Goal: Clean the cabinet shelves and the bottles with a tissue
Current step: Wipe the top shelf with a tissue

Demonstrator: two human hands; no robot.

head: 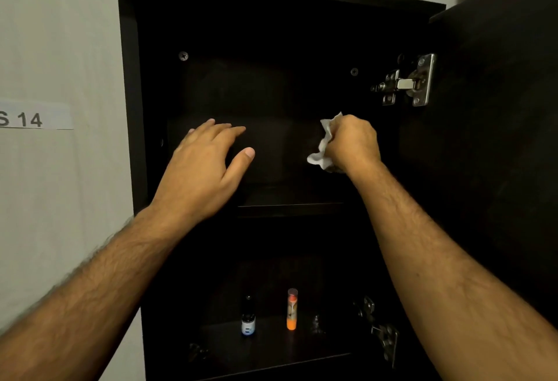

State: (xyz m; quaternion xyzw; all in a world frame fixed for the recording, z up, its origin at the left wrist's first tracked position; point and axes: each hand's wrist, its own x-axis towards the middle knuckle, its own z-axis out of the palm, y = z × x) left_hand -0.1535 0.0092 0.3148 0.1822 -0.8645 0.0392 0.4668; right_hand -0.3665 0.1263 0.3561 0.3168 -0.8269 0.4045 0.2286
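A dark cabinet point(129, 84) stands open in front of me. My right hand point(353, 143) is closed around a crumpled white tissue point(323, 145), held inside the upper compartment above the upper shelf point(290, 207). My left hand point(205, 166) hovers flat with fingers apart at the left of the same compartment, holding nothing. On the lower shelf point(271, 350) stand a small dark bottle with a white label point(248, 318) and, to its right, an orange tube with a clear cap point(292, 309). A dark, barely visible object point(316, 323) sits further right.
The cabinet door point(498, 108) is swung open at the right, with a metal hinge point(407, 81) at the top and another hinge point(383, 338) lower down. A pale wall with a paper label "S 14" point(30, 117) lies to the left.
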